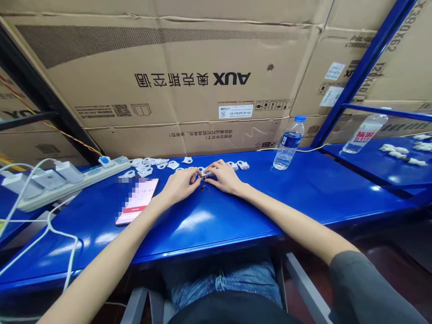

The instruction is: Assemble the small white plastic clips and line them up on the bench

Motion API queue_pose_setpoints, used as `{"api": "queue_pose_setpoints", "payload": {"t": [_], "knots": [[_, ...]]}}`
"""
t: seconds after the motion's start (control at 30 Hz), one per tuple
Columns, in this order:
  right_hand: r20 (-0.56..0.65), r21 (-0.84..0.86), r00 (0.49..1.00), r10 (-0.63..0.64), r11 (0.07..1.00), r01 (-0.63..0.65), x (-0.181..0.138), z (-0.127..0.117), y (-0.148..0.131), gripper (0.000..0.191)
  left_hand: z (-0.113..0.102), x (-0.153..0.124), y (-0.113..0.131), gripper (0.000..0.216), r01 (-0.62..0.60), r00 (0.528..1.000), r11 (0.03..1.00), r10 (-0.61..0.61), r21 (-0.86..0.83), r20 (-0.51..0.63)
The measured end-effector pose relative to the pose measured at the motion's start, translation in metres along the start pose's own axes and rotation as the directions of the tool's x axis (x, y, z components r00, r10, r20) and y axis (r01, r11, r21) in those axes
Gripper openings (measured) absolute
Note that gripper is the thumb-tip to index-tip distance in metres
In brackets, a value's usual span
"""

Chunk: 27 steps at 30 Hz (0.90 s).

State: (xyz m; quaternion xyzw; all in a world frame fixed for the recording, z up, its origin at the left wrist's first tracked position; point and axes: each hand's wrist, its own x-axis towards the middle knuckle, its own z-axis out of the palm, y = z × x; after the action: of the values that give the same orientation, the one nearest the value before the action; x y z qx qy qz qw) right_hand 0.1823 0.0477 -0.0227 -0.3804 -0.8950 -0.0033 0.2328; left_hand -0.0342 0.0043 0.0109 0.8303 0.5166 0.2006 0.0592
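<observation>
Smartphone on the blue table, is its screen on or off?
On: the smartphone is lit, showing digits and a red bar.

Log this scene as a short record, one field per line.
Left hand: fingertips at a small part, grip unclear
Right hand: at the same part
Below fingertips: red-tipped bits on the blue table
White plugs: both sides of the hands
Phone: left, screen lit
Blue-capped bottle: right
Behind: carton, print upside down

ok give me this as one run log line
left hand: fingertips close to right's; right hand: fingertips close to left's; between: small item, unclear; nearby: small red pieces, white parts, phone, blue-capped bottle; surface: blue table
</observation>
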Motion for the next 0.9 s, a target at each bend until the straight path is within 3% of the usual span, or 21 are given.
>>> {"api": "queue_pose_setpoints", "payload": {"t": [0.2,0.43,0.9], "knots": [[0.003,-0.01,0.999,0.053,0.999,-0.052,-0.002,-0.011,0.005,0.046,0.002,-0.001,0.001,0.029,0.017,0.999,0.993,-0.02,0.115,0.026],[0.034,-0.083,0.996,0.083,0.993,-0.08,-0.01,-0.022,0.021,0.031,0.002,0.0,0.006,0.034,0.032,0.997,0.984,-0.043,0.176,0.059],[-0.067,0.049,0.995,0.073,0.996,-0.07,-0.011,-0.025,0.014,0.026,0.004,-0.002,0.009,0.04,0.063,0.993,0.972,-0.084,0.226,0.082]]}}
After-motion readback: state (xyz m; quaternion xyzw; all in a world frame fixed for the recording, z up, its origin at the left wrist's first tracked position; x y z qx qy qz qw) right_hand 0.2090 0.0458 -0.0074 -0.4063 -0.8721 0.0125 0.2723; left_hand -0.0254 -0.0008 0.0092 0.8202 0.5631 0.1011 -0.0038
